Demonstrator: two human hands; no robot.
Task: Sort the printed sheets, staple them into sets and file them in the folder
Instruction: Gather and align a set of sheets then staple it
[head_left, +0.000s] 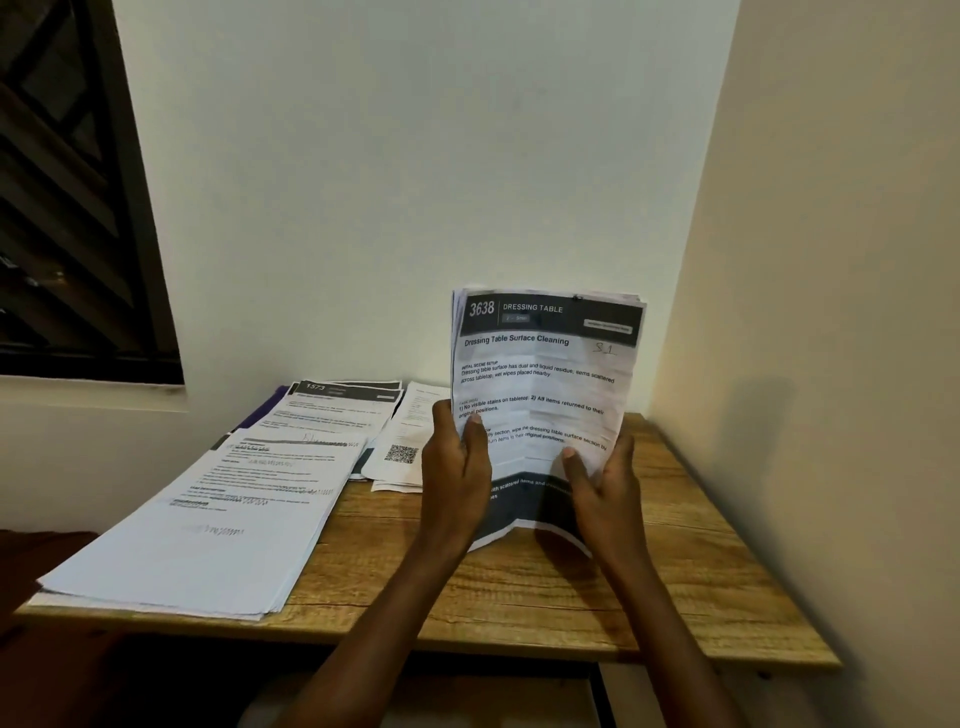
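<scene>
Step in hand: the person stood a bundle of printed sheets (545, 395) upright on the wooden table (571, 597), bottom edge on the wood; to my eye this was squaring a sorted set before stapling.
Left hand: the left hand (454, 467) gripped the bundle's left edge, thumb across the front page, fingers behind.
Right hand: the right hand (605, 486) held the lower right edge the same way, thumb on the print.
Bundle: several sheets, top edges slightly fanned, front page headed "3638 Dressing Table"; a small dark mark at the top edge might have been a staple or clip, I could not tell.
Paper: thin, creased and wavy, buckling at the foot where it met the table.
Other sheets: a large stack (197, 519) lay flat at the left front, a second pile (332, 410) behind it, and a loose page with a QR code (402, 452) near the left hand.
Folder: a purple edge (270, 402) under the far pile may have been it; mostly hidden.
Next move: likely tapping the edges flush, then fastening a corner; no stapler showed.
Table: pale grained wood, square-cornered, tucked into the wall corner.
</scene>
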